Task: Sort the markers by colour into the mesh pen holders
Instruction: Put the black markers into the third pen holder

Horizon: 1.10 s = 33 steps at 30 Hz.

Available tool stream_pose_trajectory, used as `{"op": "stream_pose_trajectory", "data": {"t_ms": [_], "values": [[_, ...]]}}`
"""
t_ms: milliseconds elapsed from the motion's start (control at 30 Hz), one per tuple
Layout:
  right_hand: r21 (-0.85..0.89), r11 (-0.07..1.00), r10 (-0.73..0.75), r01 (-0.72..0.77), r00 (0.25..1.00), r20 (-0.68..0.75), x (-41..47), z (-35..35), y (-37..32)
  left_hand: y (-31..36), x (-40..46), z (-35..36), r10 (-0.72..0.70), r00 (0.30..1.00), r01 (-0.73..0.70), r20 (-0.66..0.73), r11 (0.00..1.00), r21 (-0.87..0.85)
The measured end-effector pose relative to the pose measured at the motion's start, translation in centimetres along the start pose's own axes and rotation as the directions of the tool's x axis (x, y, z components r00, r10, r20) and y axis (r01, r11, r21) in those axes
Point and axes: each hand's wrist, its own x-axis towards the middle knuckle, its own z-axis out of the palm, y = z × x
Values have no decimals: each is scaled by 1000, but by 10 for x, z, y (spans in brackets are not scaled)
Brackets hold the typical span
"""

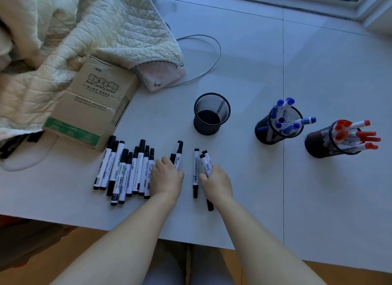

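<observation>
Several black-capped markers (125, 170) lie side by side on the white table (275, 200). My left hand (166, 176) curls round two black markers (177, 155) at the row's right end. My right hand (216, 180) grips two black markers (205, 161), and one more black marker (195, 172) lies just left of it. Behind them stands an empty black mesh holder (212, 114). Right of that, one mesh holder (277, 127) is filled with blue-capped markers, and another mesh holder (331, 142) with red-capped markers.
A cardboard box (93, 102) sits at the back left, partly under a quilted cream blanket (74, 30). A thin grey cable (212, 57) loops behind the empty holder. The table's front edge (148, 236) runs just below my forearms.
</observation>
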Motion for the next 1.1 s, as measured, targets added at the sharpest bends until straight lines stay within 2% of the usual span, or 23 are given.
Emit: {"op": "stream_pose_trajectory", "data": {"t_ms": [167, 333, 533, 700, 867, 967, 1033, 1100], "values": [[47, 999, 16, -17, 1000, 11, 0, -5, 3, 3, 4, -6, -32, 998, 37, 60, 995, -91], [-38, 999, -1, 4, 998, 59, -2, -8, -2, -1, 6, -15, -95, 988, 124, 124, 961, -247], [78, 996, -50, 39, 988, 146, -6, -16, -13, 8, 12, -39, -7, 997, 41, 71, 868, -496], [218, 960, -186, 179, 982, 14, -12, -42, -39, 29, 21, -77, 8, 993, -79, -115, 774, -628], [316, 900, -265, 301, 952, -152, -5, -95, -76, 60, 32, -114, 36, 990, -124, -134, 671, -731], [488, 815, -191, 312, 940, -282, 9, -129, -100, 81, 41, -132, 57, 985, -160, -160, 631, -759], [665, 669, -126, 331, 933, -337, 19, -146, -114, 94, 45, -142, 88, 978, -203, -188, 597, -776], [767, 528, -99, 365, 923, -371, 31, -153, -124, 106, 49, -151, 110, 972, -235, -209, 538, -810]]}}
